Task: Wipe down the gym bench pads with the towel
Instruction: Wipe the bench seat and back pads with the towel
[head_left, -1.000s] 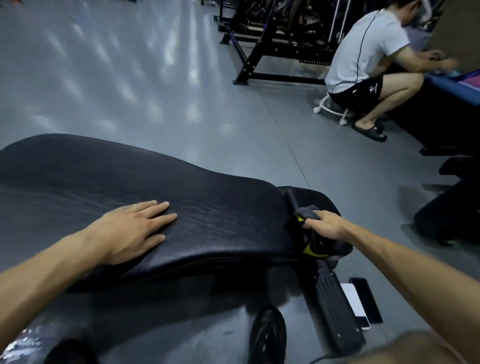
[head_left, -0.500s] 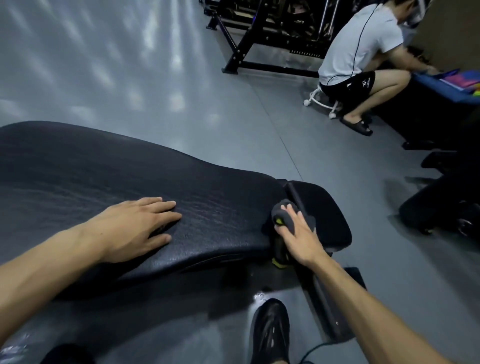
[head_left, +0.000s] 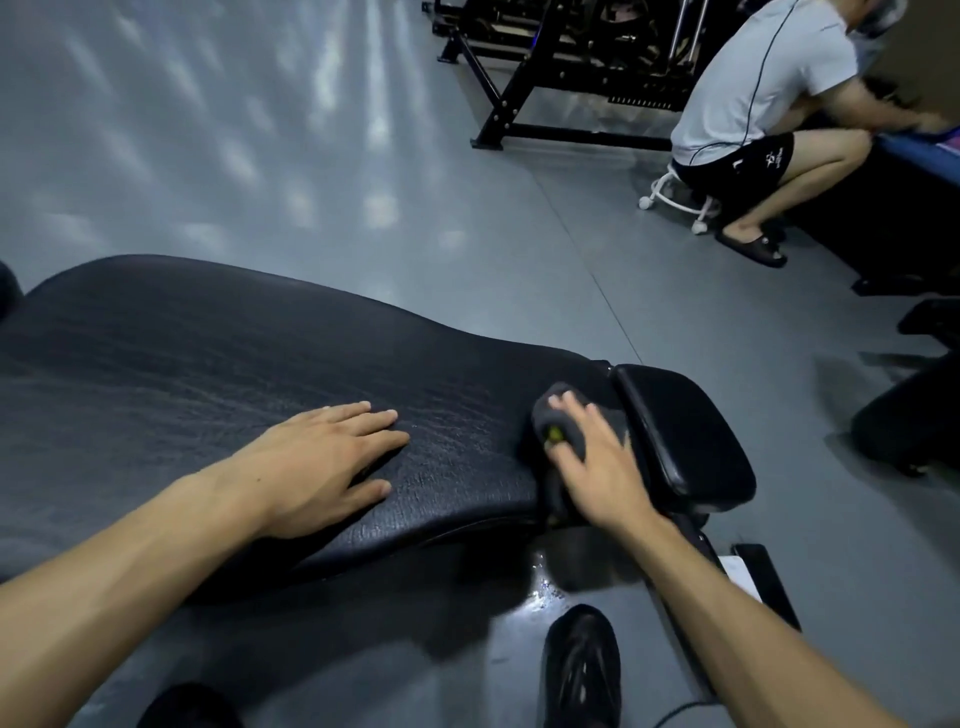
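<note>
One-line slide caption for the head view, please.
Left hand rests flat on the long bench pad while the right hand presses the grey towel beside the small seat pad.

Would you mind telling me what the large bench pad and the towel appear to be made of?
Large bench pad: black vinyl or leather-like upholstery, judging by its wrinkled grain and soft sheen. Towel: dark grey soft cloth, possibly microfibre, matte and bunched under the right hand.
</note>
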